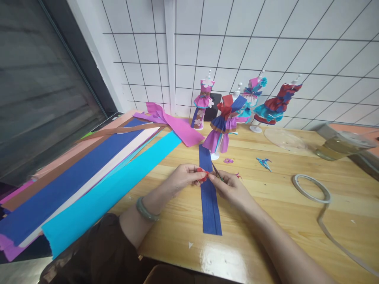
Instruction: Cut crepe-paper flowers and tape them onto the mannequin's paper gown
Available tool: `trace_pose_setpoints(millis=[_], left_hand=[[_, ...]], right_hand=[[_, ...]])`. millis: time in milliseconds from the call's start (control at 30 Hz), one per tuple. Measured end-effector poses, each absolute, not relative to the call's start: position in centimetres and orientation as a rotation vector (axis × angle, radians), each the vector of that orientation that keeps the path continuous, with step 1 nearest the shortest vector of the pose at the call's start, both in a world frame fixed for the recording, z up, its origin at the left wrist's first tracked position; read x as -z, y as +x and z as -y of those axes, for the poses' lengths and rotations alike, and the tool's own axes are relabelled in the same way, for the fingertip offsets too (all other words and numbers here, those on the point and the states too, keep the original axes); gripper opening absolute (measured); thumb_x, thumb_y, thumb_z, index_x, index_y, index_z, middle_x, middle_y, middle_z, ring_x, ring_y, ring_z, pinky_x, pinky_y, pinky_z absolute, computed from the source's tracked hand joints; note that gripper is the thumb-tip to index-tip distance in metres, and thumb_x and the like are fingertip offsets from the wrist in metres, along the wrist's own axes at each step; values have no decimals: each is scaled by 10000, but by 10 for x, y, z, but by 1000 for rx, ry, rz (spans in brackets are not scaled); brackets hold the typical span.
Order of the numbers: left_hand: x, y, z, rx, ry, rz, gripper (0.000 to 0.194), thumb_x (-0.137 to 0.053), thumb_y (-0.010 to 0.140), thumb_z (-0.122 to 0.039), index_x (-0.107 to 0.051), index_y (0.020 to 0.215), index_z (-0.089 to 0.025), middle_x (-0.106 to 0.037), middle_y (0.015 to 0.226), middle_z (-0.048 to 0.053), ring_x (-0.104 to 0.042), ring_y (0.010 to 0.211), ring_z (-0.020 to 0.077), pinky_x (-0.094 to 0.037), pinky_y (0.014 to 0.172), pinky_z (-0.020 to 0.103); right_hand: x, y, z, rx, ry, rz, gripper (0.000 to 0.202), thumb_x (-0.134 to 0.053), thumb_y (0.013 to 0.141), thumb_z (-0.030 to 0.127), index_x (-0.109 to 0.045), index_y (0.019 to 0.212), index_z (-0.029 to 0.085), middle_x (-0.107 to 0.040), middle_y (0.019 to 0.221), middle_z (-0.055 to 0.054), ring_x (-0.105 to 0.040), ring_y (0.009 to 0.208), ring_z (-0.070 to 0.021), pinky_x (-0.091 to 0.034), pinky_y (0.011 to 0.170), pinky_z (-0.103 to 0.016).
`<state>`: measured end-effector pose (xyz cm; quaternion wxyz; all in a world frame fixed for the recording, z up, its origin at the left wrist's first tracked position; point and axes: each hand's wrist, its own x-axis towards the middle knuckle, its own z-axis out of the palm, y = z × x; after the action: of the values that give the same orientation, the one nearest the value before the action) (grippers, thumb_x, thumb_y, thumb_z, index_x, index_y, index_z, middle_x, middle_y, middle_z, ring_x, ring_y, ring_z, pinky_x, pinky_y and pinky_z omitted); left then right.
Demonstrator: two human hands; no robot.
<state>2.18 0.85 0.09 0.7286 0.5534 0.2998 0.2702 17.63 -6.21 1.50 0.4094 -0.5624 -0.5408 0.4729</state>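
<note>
My left hand [187, 176] pinches a small piece of red crepe paper [201, 173] over the table. From the right, my right hand [228, 185] meets it, thumb and finger closed at the edge of the red piece. Dark scissors [217, 172] rest in the right hand, blades pointing up and away from me. Beneath both hands a strip of blue crepe paper [211, 209] lies lengthwise on the wooden table. Just beyond stands a small white dress form wearing a red, blue and pink paper dress [226, 126].
Long crepe paper sheets [118, 173] in several colours cover the left side. More dressed forms [278, 103] and a black phone [212, 107] stand by the tiled wall. On the right are a tape roll [311, 188], a plastic cup [340, 146] and a blue paper scrap [264, 163].
</note>
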Motion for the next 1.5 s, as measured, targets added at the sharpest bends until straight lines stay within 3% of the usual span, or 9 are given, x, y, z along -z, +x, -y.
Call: trace_pose_setpoints(millis=[167, 467, 733, 933, 1500], left_hand=[[-9, 23, -7, -703, 1066, -634, 212, -679, 640, -303, -606, 704, -114, -593, 697, 22, -515, 624, 87, -379, 628, 236], [-4, 23, -8, -759, 983, -577, 193, -672, 654, -265, -599, 726, -101, -601, 730, 45, -541, 689, 111, -402, 691, 265], [-4, 24, -6, -722, 1195, -667, 177, -659, 655, -291, -630, 685, -119, -588, 642, 3, -490, 596, 74, -366, 614, 216], [-1, 23, -7, -609, 1206, -679, 196, -649, 664, -301, -631, 716, -113, -588, 655, 16, -477, 551, 64, -342, 555, 208], [-8, 20, -9, -596, 975, -633, 373, -593, 710, -450, -623, 829, -97, -619, 771, 93, -576, 663, 132, -441, 625, 268]], right_hand=[[-10, 171, 64, -1358, -1290, 1180, 383, -345, 839, 534, -483, 836, 176, -295, 546, 68, -272, 387, -61, -201, 369, -206], [-4, 163, 65, -1491, -1166, 1021, 368, -398, 816, 540, -478, 820, 181, -326, 553, 72, -279, 372, -43, -211, 356, -184], [-7, 163, 62, -1362, -1202, 1075, 325, -513, 786, 472, -402, 670, 190, -278, 482, 92, -234, 356, -40, -177, 335, -184], [-8, 163, 60, -1286, -1309, 1121, 317, -556, 742, 473, -436, 675, 187, -291, 417, 103, -224, 330, -42, -157, 326, -189], [-7, 168, 58, -1230, -1345, 1074, 313, -580, 721, 473, -472, 695, 180, -291, 424, 100, -212, 355, -44, -129, 360, -203]])
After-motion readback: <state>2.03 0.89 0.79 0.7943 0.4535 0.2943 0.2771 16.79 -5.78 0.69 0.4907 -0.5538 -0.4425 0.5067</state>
